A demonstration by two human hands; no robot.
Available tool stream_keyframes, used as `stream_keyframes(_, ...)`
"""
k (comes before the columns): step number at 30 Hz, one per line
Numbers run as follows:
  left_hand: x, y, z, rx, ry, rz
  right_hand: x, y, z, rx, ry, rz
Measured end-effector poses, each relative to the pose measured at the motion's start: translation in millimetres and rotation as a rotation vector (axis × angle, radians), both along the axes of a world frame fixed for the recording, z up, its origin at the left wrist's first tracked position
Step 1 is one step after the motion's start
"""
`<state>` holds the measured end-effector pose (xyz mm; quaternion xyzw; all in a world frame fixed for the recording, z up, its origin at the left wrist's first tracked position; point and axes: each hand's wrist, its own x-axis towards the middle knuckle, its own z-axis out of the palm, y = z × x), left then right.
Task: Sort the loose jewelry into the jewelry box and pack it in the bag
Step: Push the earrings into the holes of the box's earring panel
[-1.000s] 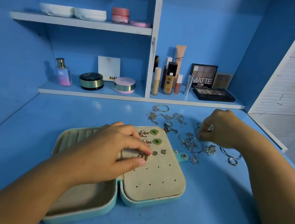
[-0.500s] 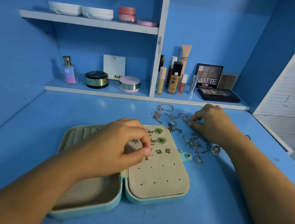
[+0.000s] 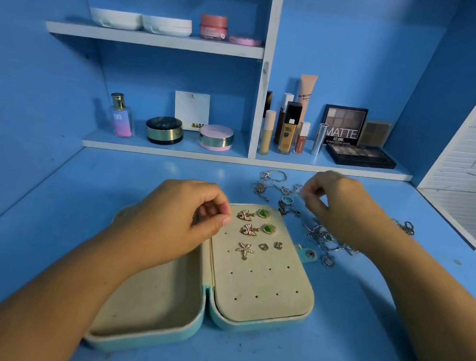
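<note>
Open jewelry box [image 3: 259, 322] near the table's [image 3: 360, 342] front edge, earrings [image 3: 250, 230] pinned in its right half. Left hand [image 3: 175, 226] above it, fingers curled, thumb meeting fingertip; right hand [image 3: 343, 210] pinching over loose jewelry [image 3: 325, 240], grip unclear. Palette [image 3: 344, 125] reads MATTE, card [image 3: 191, 109] NUDE

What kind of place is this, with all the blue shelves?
Probably a dressing table at home: an eyeshadow palette and foundation bottle on the shelf, an open jewelry box on the blue desk.

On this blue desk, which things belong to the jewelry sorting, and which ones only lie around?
For the job: jewelry box, pinned earrings, loose jewelry.
Only lying around: perfume bottle, compacts, foundation bottle, eyeshadow palette, jars on the upper shelf.
</note>
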<state>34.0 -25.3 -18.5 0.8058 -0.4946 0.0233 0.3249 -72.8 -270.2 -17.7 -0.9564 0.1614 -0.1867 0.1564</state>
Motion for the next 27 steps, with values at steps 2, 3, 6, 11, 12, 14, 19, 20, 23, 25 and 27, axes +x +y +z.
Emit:
stream_keyframes(2,3,1,-2,0.034,-0.015,0.004,-3,15,0,0.105,0.005,0.084)
stream_keyframes(3,3,1,-2,0.044,-0.012,-0.002,-3,21,0,0.144,0.017,0.113)
stream_keyframes(6,-1,1,-1,0.042,0.029,-0.031,-2,29,-3,0.163,0.046,0.141)
stream_keyframes(11,-4,2,1,0.051,0.041,-0.045,-3,30,-2,0.289,0.019,0.123)
stream_keyframes(12,-4,2,1,0.058,0.033,-0.055,-2,30,-3,0.323,0.018,0.119)
stream_keyframes(14,-5,1,2,0.075,-0.002,-0.082,-1,30,-3,0.375,0.011,0.105)
stream_keyframes(19,-6,2,3,0.093,-0.019,-0.130,1,31,-5,0.499,-0.024,0.079)
stream_keyframes(20,-5,2,3,0.091,-0.028,-0.135,1,31,-5,0.522,-0.030,0.073)
stream_keyframes(23,-3,2,3,0.075,-0.071,-0.147,2,30,-7,0.551,-0.035,0.065)
stream_keyframes(25,-2,2,4,0.075,-0.105,-0.161,1,31,-6,0.551,-0.032,0.068)
stream_keyframes(27,-1,3,5,0.081,-0.142,-0.169,1,31,-6,0.552,-0.031,0.066)
